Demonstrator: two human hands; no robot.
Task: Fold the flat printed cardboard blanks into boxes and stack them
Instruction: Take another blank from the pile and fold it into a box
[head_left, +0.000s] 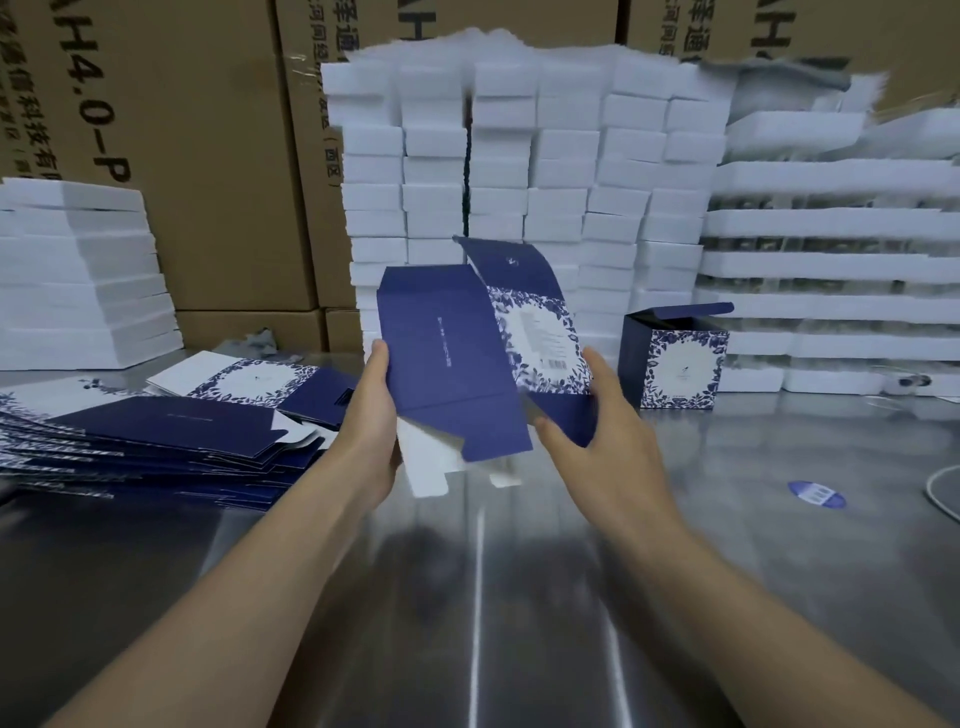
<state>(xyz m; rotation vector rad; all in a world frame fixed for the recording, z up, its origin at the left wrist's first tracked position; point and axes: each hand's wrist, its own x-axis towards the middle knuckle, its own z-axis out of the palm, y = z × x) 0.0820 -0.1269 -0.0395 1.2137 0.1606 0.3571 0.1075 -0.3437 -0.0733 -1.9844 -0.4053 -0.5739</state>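
Observation:
I hold a blue and white printed cardboard blank (447, 343) in the air above the steel table (493, 597). It is partly opened, with its flaps hanging loose at top and bottom. My left hand (371, 415) grips its left edge, thumb on the front. My right hand (597, 415) grips its lower right corner. A pile of flat blanks (156, 431) lies on the table to the left. One folded box (675, 358) stands upright at the right with its lid flap open.
White foam trays are stacked in a wall (519, 182) behind the blank, with more at the left (78, 275) and right (831, 270). Brown cartons (208, 156) stand at the back. A blue oval sticker (816, 493) and a white cable (940, 493) lie on the table at right.

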